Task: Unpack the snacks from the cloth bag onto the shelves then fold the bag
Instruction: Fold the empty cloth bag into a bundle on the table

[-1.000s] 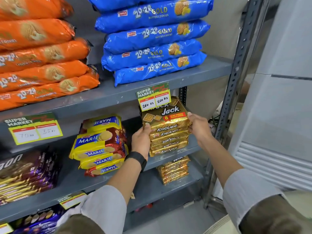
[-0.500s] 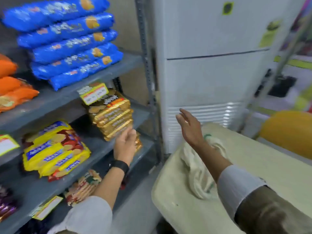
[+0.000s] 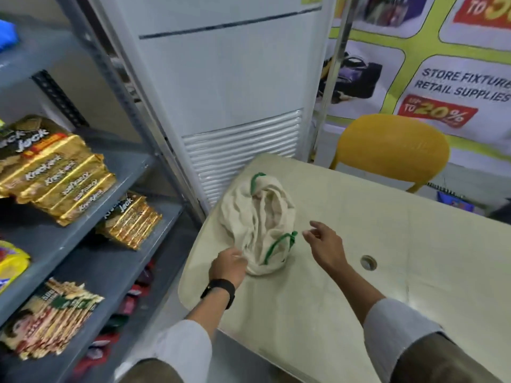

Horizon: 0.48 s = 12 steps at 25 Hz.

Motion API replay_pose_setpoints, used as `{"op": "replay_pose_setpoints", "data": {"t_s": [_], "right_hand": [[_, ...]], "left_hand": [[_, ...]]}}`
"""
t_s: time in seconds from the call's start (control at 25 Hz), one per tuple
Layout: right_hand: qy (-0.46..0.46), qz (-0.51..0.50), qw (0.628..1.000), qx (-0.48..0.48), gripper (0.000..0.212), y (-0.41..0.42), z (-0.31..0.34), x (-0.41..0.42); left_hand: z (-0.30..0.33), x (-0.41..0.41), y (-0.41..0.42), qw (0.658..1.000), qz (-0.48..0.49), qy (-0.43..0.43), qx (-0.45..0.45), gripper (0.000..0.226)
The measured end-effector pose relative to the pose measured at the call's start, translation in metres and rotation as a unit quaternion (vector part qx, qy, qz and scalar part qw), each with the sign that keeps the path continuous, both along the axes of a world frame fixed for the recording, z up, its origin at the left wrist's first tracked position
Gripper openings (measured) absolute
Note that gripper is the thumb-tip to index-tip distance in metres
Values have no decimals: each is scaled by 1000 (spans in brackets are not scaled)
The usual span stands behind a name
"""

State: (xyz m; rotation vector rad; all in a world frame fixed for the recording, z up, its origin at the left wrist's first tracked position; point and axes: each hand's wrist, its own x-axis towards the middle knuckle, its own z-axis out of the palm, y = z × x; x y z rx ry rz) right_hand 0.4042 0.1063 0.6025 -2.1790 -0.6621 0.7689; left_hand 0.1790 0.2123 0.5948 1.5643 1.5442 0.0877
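Note:
The cream cloth bag (image 3: 260, 217) with green handles (image 3: 279, 244) lies crumpled and flat on the pale table (image 3: 373, 217). My left hand (image 3: 229, 265), with a black watch on its wrist, curls its fingers on the bag's near left edge. My right hand (image 3: 325, 244) hovers just right of the near green handle with its fingers relaxed and holds nothing. A stack of gold Krackjack packs (image 3: 55, 172) sits on the grey shelf (image 3: 83, 236) at the left. A second gold stack (image 3: 130, 219) sits one shelf lower.
A tall white cooling unit (image 3: 235, 92) stands between the shelf rack and the table. A yellow chair (image 3: 392, 147) is behind the table, in front of a printed poster. More snack packs (image 3: 49, 319) fill the lower shelves. The table has a small round hole (image 3: 368, 262).
Both hands left the Krackjack stack on the shelf. My view swung right to the table, and my hands came down to the cloth bag, the left one onto its edge.

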Motion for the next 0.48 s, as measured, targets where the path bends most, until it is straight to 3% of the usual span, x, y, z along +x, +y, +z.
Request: {"op": "replay_pose_setpoints", "data": {"t_s": [0.2,0.28,0.36,0.48], "right_hand": [[51,20,985,-167,51,30,-51,6],[134,11,965,-226,58,38,-73,-8],[193,14,952,-236,52,39,-91,-24],[179,24,957,-228,35,44,-105,-15]], "left_hand": [[-35,59,-8,997,-52,64,8,31],[-38,72,15,992,-64,92,57,30],[-37,81,48,986,-79,96,109,30],[-35,108,112,974,-107,95,174,30]]}}
